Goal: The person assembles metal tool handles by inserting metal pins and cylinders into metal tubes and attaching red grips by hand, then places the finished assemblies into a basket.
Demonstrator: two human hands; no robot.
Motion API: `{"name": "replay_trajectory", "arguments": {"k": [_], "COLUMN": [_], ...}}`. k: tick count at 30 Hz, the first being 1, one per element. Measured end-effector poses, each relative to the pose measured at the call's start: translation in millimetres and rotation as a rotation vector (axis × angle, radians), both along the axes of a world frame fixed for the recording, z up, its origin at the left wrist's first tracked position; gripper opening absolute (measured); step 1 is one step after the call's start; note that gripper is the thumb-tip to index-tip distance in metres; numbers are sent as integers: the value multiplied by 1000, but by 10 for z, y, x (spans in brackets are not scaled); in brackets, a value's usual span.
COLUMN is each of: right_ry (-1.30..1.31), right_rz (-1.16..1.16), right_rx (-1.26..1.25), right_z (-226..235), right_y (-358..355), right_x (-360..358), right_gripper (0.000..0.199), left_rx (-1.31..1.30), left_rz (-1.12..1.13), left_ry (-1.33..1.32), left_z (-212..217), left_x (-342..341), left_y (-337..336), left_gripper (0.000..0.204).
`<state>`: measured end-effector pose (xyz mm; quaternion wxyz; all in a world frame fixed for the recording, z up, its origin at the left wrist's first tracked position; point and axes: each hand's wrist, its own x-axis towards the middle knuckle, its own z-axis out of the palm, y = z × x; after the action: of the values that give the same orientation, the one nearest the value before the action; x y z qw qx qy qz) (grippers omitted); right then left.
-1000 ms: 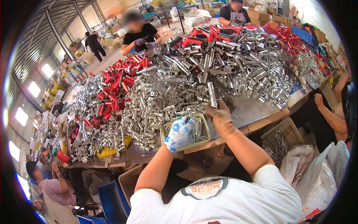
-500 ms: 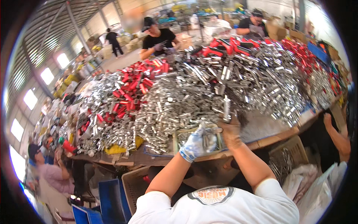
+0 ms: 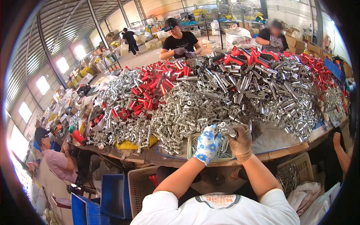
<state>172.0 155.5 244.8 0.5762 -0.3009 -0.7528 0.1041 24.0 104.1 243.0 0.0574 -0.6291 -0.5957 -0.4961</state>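
My right hand, in a stained brownish glove, is closed around a silver metal tube fitting that tilts up to the left. Close beside the fitting's upper end is my left hand, in a white glove with blue flowers. Its fingers are curled together, and whatever they hold is hidden. Both hands are above a shallow pale tray of small metal pins or bolts at the table's near edge. Beyond them lies a heap of small silver metal fittings.
Longer metal tubes and red-and-black handles are piled farther back. A yellow bag lies under the pile's front. Plastic crates and blue bins stand below the edge. Co-workers are around the table.
The metal fitting has gone from upright to tilted left. My left hand has risen from the tray to beside it, and the hands are closer together. The whole view has shifted.
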Motion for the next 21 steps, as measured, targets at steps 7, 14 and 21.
{"name": "replay_trajectory", "arguments": {"k": [7,14,21], "right_ry": [-41,488,794], "right_rz": [-12,267,623], "right_rx": [27,-635,-758], "right_z": [-88,-219,-361], "right_y": [17,98,216], "right_x": [-5,-107,-43], "right_gripper": [33,27,21], "left_rx": [-596,-773,-638], "left_rz": [-925,-807,-489], "left_ry": [-2096,-1967,-681], "left_z": [183,-93,95], "left_x": [0,37,91], "left_y": [-32,37,-88], "left_gripper": [27,49,38]}}
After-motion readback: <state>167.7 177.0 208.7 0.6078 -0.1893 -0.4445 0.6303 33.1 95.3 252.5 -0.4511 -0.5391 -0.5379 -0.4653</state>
